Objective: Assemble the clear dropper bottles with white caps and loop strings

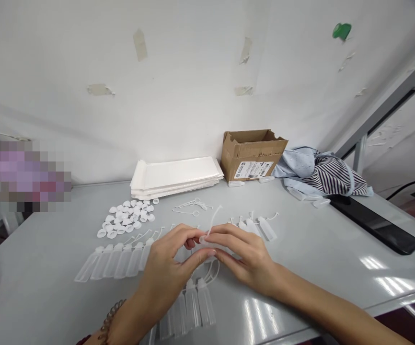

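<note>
1. Both hands meet above the table (318, 249); left hand (167, 268) and right hand (247, 258) pinch together on one small plastic piece (207, 235).
2. It looks light, thin and bendy, probably slippery.
3. Best pinched at its thicker base, not its tail.

A small clear plastic tube with a thin white strap (207, 235) is pinched between the left hand (173, 266) and right hand (245, 256) above rows of clear squeeze tubes (116, 261) laid on the grey worktop (318, 239).

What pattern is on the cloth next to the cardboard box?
The cloth has dark and white stripes, on top of pale blue fabric; the head view shows it.
</note>
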A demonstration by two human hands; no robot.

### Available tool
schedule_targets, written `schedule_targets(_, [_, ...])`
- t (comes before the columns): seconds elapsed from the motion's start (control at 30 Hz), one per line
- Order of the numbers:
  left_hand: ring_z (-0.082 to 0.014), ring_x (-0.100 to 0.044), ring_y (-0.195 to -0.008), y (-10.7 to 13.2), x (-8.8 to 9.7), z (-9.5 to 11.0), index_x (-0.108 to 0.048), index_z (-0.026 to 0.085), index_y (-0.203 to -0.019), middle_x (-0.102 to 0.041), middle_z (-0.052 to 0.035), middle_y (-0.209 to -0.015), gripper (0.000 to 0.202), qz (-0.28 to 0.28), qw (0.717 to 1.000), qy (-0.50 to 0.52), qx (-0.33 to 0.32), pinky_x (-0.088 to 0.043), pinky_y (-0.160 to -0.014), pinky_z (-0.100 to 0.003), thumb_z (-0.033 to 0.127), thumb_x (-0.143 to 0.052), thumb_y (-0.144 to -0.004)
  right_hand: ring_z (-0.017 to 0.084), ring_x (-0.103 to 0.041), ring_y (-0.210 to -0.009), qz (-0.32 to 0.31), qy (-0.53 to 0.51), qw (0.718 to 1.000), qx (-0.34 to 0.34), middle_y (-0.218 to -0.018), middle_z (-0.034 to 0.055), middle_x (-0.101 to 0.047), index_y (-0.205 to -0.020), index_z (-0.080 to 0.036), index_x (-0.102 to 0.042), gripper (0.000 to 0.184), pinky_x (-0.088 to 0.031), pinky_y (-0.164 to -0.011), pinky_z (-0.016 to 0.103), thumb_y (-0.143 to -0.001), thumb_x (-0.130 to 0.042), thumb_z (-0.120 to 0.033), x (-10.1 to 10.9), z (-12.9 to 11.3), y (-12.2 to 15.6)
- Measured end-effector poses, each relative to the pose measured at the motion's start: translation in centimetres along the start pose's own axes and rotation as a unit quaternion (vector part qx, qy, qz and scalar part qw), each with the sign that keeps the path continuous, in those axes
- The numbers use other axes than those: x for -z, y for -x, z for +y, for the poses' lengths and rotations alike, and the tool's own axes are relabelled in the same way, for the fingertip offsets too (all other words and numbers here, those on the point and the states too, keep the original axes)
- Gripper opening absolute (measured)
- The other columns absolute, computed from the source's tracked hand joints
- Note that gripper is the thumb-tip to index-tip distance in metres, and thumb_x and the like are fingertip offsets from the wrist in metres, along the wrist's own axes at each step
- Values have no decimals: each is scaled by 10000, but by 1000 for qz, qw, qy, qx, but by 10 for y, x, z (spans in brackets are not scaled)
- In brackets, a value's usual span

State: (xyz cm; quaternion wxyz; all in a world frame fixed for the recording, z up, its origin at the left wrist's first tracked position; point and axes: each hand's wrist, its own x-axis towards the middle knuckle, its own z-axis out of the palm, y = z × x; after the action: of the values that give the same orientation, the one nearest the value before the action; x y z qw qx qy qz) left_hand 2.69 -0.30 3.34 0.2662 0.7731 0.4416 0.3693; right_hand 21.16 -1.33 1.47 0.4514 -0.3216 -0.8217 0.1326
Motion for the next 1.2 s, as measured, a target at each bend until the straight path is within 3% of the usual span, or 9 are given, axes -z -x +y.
schedule_targets(0.17, [-167,-599,-815,6,-4,-1,-539,196,-1173,-622,-40,-969,342,48,990,-77,-104,-539,-727,-291,244,-648,-853,168,-673,-873,76,-10,997,-27,-969,96,-681,-1072,-159,-646,239,-579,-742,268,-846,-612,-92,1,-1,-3])
schedule_targets(0.3, [-198,-570,-991,12,-14,0,-456,139,-1274,-575,-99,-1103,423,63,974,-117,-186,-517,-863,-308,171,-608,-880,160,-661,-811,114,-20,992,-42,-911,82,-685,-1049,-152,-646,258,-578,-698,262,-806,-653,-64,-1,-4,-2])
schedule_targets(0.5, [-250,-536,-1015,13,-24,5,-417,44,-1298,-558,-149,-1102,477,82,953,-186,-225,-510,-864,-369,116,-611,-868,131,-615,-681,138,-26,987,-84,-844,53,-685,-1016,-156,-641,234,-584,-599,251,-793,-678,-95,-5,-9,0])
schedule_targets(0.63, [-252,-532,-1000,14,-25,7,-408,66,-1292,-565,-143,-1086,478,80,953,-190,-221,-506,-856,-381,65,-582,-847,132,-649,-643,141,-32,984,-100,-807,50,-705,-955,-149,-657,189,-588,-570,233,-775,-713,-141,-7,-13,0])
schedule_targets(0.7, [-236,-538,-985,14,-21,8,-421,118,-1254,-573,-115,-1065,472,56,970,-145,-185,-510,-844,-364,72,-591,-817,129,-668,-588,141,-44,983,-113,-749,36,-714,-931,-149,-662,143,-574,-531,218,-791,-696,-152,-2,-13,-1])
schedule_targets(0.77, [-214,-552,-940,15,-16,10,-439,181,-1201,-579,-73,-1036,488,-6,988,-91,-124,-520,-804,-339,95,-632,-762,105,-629,-460,160,-55,976,-138,-606,-8,-677,-910,-151,-664,80,-521,-442,196,-834,-638,-156,8,-11,-2])
schedule_targets(0.93, [-202,-559,-880,22,-7,12,-536,217,-1051,-579,-24,-982,447,-212,976,-41,19,-516,-758,-334,124,-693,-643,48,-378,-290,347,-17,919,-185,-378,-89,-453,-683,-168,-645,225,-347,-335,195,-885,-558,-211,44,5,-11])
schedule_targets(1.03, [-231,-540,-891,31,-12,12,-580,195,-982,-602,-32,-933,397,-235,970,-66,7,-502,-752,-352,93,-659,-607,48,-357,-298,390,4,902,-187,-357,-95,-410,-622,-173,-622,260,-321,-343,203,-873,-571,-218,55,14,-16])
schedule_targets(1.2, [-274,-512,-919,39,-20,10,-621,141,-1005,-628,-71,-920,404,-237,958,-155,-45,-467,-818,-416,113,-654,-604,54,-367,-301,341,29,922,-183,-365,-97,-435,-680,-169,-635,189,-345,-374,220,-856,-578,-206,51,16,-16])
